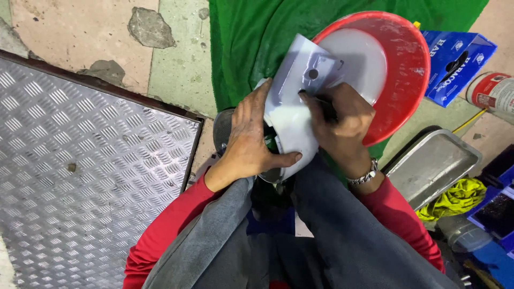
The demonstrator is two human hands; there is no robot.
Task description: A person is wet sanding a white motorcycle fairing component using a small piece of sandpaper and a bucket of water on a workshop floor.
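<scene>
My left hand (247,136) grips the left edge of a curved white plastic cover (293,101), thumb hooked under its lower rim. My right hand (340,120), with a metal watch at the wrist, presses on the cover's right side and pinches a thin dark tool (325,107) against it. The cover has a round hole near its top. Under it sits a dark metal part (222,128), mostly hidden. I am sitting with my knees in grey trousers below the hands.
A red basin (409,64) with milky water stands on a green cloth (251,37) behind the cover. A steel tray (433,166), a yellow-green rag (455,198), a blue box (455,59) and a can lie right. A chequered metal plate (80,171) covers the floor left.
</scene>
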